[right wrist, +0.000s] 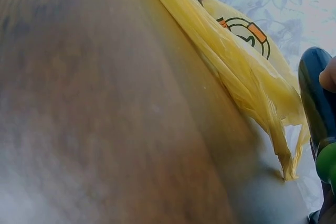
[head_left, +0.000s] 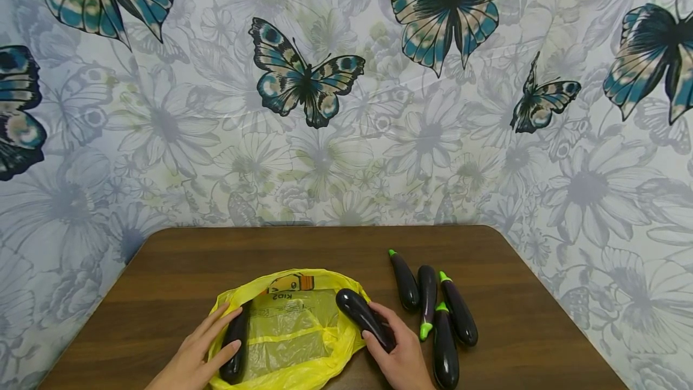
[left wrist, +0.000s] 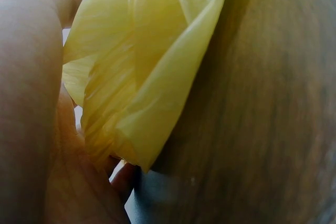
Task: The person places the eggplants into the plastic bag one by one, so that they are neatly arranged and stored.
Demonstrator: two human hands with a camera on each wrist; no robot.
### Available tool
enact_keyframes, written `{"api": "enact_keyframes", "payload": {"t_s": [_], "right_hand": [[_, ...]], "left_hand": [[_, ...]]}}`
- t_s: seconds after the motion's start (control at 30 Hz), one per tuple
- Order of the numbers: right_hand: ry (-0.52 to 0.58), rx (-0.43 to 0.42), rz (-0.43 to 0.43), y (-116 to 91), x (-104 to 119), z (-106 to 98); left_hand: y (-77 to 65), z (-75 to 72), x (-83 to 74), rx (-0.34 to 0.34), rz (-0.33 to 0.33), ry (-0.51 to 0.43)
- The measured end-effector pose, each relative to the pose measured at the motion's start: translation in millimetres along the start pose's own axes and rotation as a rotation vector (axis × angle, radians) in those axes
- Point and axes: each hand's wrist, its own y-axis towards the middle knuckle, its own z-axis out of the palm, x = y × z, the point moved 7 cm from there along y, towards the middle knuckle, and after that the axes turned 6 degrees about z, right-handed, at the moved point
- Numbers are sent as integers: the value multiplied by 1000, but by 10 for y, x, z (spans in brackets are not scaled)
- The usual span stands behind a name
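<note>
A yellow plastic bag (head_left: 292, 342) lies with its mouth spread on the table, its printed far rim showing. At the bag's left side my left hand (head_left: 197, 348) holds a dark eggplant (head_left: 234, 351), thumb across it and fingers near its far end. Yellow plastic (left wrist: 136, 77) hides most of this grip in the left wrist view. My right hand (head_left: 397, 351) grips another eggplant (head_left: 364, 316) over the bag's right rim, its rounded end pointing inward. Its green cap (right wrist: 327, 163) shows in the right wrist view.
Right of the bag, several eggplants lie close together, among them a far one (head_left: 405, 281) and a near one (head_left: 446, 351). The brown wooden table (head_left: 178, 269) has its far edge against a wall (head_left: 335, 185) with butterfly and flower patterns.
</note>
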Motion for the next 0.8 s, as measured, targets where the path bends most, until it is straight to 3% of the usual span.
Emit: {"api": "enact_keyframes", "payload": {"t_s": [0.33,0.8], "right_hand": [[-13,46,25,-5,-15,23],[-15,41,-18,-11,31,37]], "left_hand": [[-11,5,-11,1,-1,24],[-10,6,-14,-4,-1,25]]}}
